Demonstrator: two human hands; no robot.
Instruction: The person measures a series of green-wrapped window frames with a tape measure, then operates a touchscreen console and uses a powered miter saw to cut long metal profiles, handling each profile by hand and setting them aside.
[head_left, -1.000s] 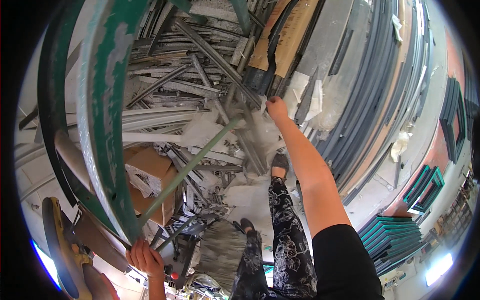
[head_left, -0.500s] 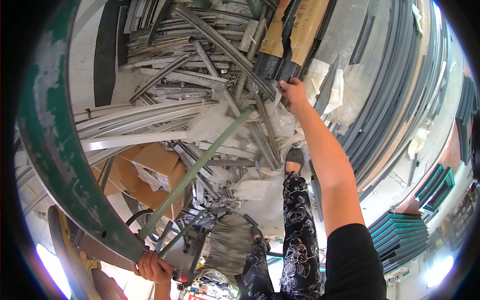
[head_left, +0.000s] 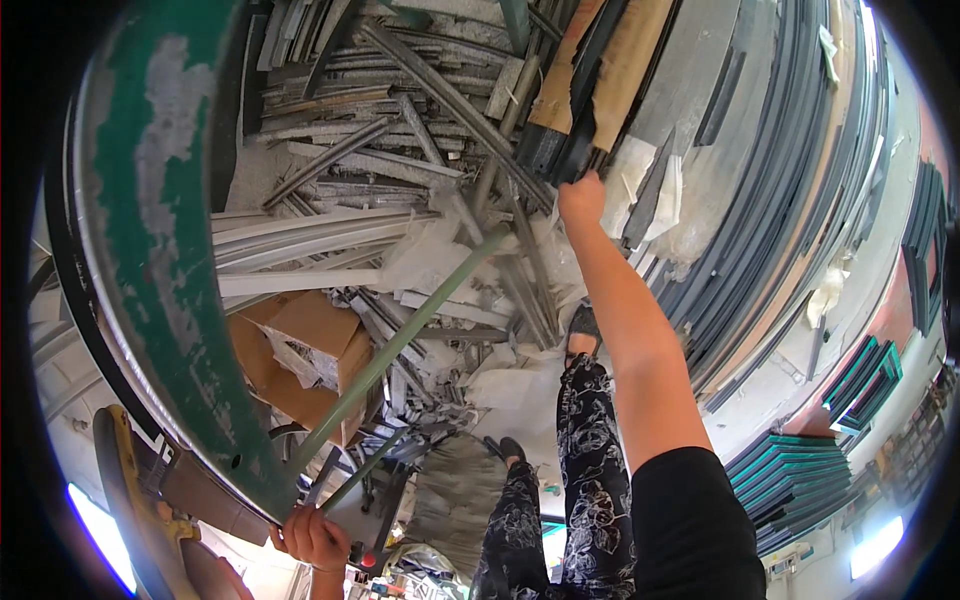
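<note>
My right hand (head_left: 582,200) is closed on the near end of a dark profile bar (head_left: 572,158), which sticks out of torn brown paper wrapping (head_left: 632,60) in a bundle leaning at the upper middle. The fingertips are hidden behind the hand. At the lower left, my left hand (head_left: 312,538) has its fingers curled over the lower end of a wide green metal beam (head_left: 180,280) with chipped paint. Just beside that hand, a thin pale-green bar (head_left: 400,345) slants up to the middle.
Dusty profile offcuts (head_left: 350,150) are heaped at the upper left. Long dark profiles (head_left: 790,200) lie along the right. A cardboard box (head_left: 310,325) with plastic film stands beyond the pale-green bar. Stacked green-edged frames (head_left: 790,480) stand lower right. My shoe (head_left: 583,325) is near floor scraps.
My right hand has closed more fully round the dark profile's end, and that bar has shifted within the torn paper. My left hand stays at the green beam. The view has shifted slightly.
</note>
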